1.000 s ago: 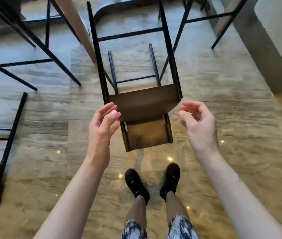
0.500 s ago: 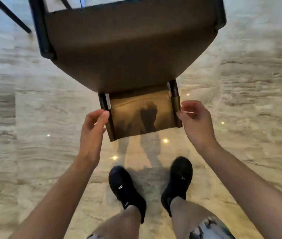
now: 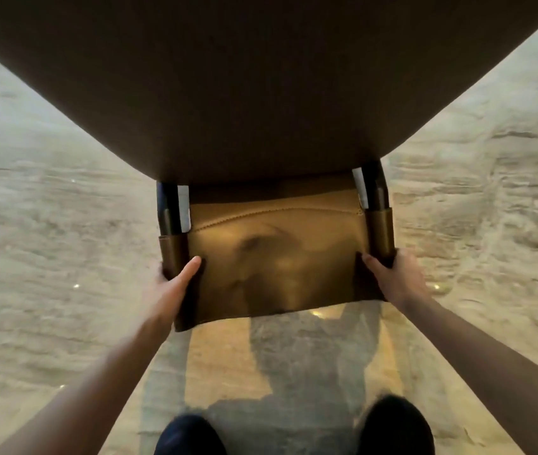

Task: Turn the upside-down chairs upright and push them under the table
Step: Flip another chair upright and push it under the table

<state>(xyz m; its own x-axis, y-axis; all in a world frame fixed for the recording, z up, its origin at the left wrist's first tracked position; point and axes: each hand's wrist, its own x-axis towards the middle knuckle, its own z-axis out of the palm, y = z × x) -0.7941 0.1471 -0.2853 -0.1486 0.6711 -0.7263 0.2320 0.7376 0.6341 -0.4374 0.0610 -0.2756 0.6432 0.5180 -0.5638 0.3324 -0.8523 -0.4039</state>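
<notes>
Left hand [image 3: 170, 285], right hand [image 3: 392, 277], gripping chair backrest [image 3: 277, 264] sides (seat above)

Chair [image 3: 261, 93] fills top of view, seat underside dark. Left hand [image 3: 172, 284] & right hand [image 3: 392, 277] each grip a side of tan backrest [image 3: 280, 257], thumbs on its face. Black shoes [image 3: 395, 425] below on marble floor [image 3: 47, 257].
</notes>
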